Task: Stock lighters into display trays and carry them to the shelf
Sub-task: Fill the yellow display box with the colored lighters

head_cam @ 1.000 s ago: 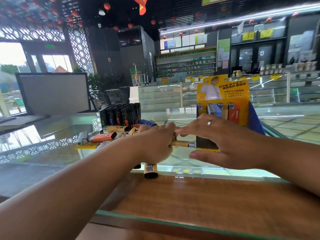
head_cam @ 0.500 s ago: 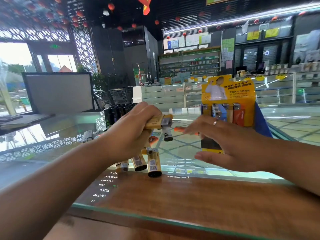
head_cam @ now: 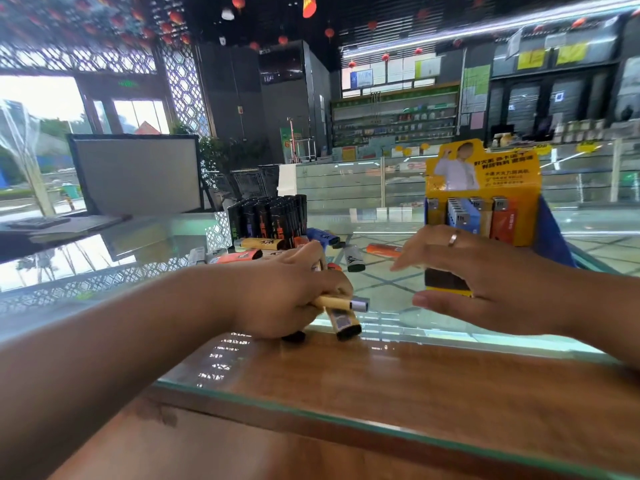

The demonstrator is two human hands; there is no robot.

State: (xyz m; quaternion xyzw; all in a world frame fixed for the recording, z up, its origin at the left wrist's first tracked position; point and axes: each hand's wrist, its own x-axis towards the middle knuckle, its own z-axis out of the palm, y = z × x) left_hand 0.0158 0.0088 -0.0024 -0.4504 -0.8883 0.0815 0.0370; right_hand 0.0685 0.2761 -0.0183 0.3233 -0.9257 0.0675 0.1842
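My left hand (head_cam: 294, 292) is closed around a bundle of yellow lighters (head_cam: 341, 308), low over the glass counter (head_cam: 381, 289); one lighter points right with its metal cap out, another angles down. My right hand (head_cam: 485, 275) hovers open with spread fingers in front of the yellow display tray (head_cam: 483, 188), which holds blue, tan and orange lighters upright. Loose lighters lie on the glass: an orange lighter (head_cam: 382, 250), a white lighter (head_cam: 355, 259), a yellow lighter (head_cam: 261, 243) and a blue lighter (head_cam: 320, 234).
A block of black lighters (head_cam: 268, 216) stands upright behind the loose ones. A grey monitor back (head_cam: 136, 174) sits at the left. The wooden counter ledge (head_cam: 381, 386) lies under glass near me. Shop shelves (head_cam: 394, 116) line the far wall.
My left hand has dropped from chest height to the counter with the yellow lighters still in it. My right hand has stayed open by the tray, shifted slightly.
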